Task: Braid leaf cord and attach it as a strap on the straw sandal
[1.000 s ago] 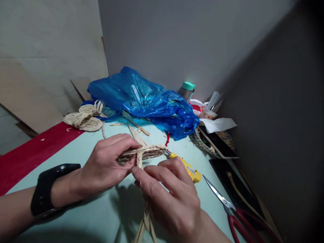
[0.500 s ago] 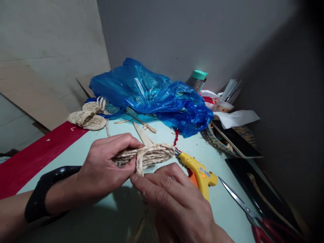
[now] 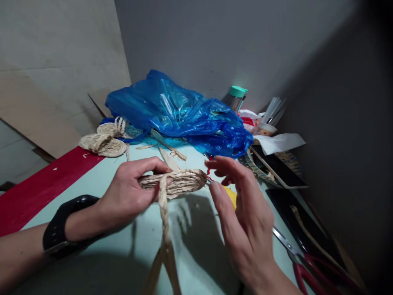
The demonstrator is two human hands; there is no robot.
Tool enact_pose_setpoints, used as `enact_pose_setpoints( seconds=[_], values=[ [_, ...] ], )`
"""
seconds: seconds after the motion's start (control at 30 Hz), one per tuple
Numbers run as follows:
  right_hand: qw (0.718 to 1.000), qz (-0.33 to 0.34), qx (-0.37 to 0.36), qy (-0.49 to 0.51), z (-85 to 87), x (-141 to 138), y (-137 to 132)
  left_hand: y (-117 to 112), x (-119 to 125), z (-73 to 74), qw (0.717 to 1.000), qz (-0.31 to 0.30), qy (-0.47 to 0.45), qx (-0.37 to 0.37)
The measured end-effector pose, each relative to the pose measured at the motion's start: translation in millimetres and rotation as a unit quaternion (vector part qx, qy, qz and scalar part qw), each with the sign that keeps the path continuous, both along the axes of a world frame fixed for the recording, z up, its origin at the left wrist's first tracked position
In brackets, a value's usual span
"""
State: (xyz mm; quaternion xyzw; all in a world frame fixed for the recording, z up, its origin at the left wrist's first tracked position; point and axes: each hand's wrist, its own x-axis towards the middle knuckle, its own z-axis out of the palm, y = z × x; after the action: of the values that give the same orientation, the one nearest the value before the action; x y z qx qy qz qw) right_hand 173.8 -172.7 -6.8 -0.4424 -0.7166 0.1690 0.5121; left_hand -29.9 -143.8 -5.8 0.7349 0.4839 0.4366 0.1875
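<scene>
My left hand is closed around the left end of a flat, coiled oval of braided straw. A loose braid crosses over the oval and hangs down, splitting into unbraided strands at its lower end. My right hand is beside the right end of the oval, fingers apart with nothing seen in them. Behind it lies a yellow glue gun, mostly hidden, its metal nozzle near the oval's right tip.
Scissors with red handles lie at the right near a black tray. A big blue plastic bag covers the back. Small woven straw slippers rest at the back left, by a red strip. A green-lidded bottle stands behind.
My right hand has let go of the loose braid and moved up and right, its fingers opening over the glue gun. The braid now hangs down freely. My left hand keeps its hold.
</scene>
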Motion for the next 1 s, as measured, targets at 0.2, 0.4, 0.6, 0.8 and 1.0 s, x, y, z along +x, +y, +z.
enact_pose_setpoints(
  seconds=[0.2, 0.4, 0.6, 0.8, 1.0],
  values=[
    [0.973, 0.073, -0.219, 0.022, -9.2, 2, 18, 2, 4, -1.1, 0.989, -0.031, -0.084, -0.121],
    [0.971, 0.051, -0.232, 0.032, -3.2, 1, 16, 2, 7, -4.2, 0.954, -0.081, -0.171, -0.231],
    [0.971, 0.055, -0.226, 0.052, -6.6, 6, 21, 6, 0, -11.0, 0.926, -0.142, -0.193, -0.292],
    [0.971, 0.066, -0.226, 0.037, -6.6, 9, 24, 11, -8, -6.8, 0.947, -0.147, -0.088, -0.272],
    [0.972, 0.074, -0.225, 0.010, -6.7, 7, 22, 9, -3, -6.8, 0.968, -0.129, 0.012, -0.214]
  ],
)
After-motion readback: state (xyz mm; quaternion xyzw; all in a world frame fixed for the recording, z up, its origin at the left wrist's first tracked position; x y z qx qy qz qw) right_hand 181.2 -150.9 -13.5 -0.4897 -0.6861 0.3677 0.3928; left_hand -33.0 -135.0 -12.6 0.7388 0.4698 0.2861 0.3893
